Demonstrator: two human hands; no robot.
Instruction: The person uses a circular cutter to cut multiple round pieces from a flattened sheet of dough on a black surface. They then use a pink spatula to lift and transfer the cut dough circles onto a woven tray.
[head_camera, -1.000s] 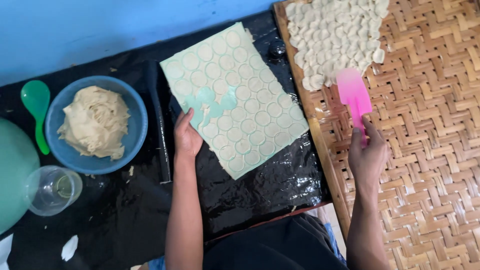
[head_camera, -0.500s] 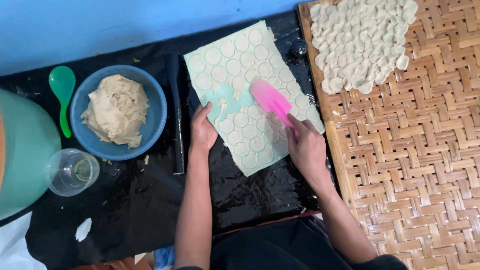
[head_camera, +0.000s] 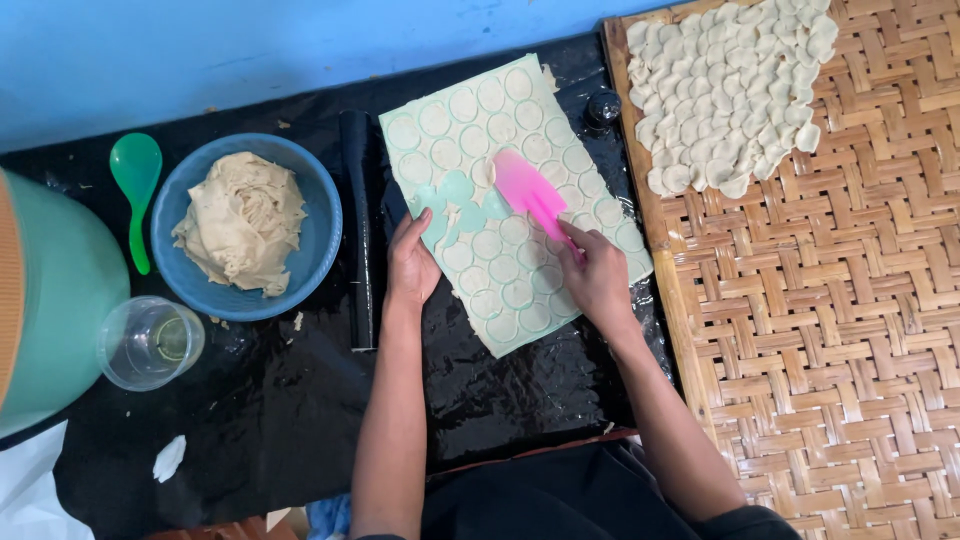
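Right hand (head_camera: 597, 275) clamps pink spatula (head_camera: 530, 190) | left hand (head_camera: 412, 265) flat, pressing dough sheet (head_camera: 510, 200)

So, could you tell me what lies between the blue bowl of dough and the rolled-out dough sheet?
In the head view, a black rolling pin lies on the black plastic between the blue bowl and the dough sheet.

Dough sheet (head_camera: 510, 200) centre on plastic sheet (head_camera: 280, 420); rolling pin (head_camera: 357, 225) just left, bowl (head_camera: 315, 235) further left; woven mat (head_camera: 850, 330) right, carrying dough discs (head_camera: 725, 90).
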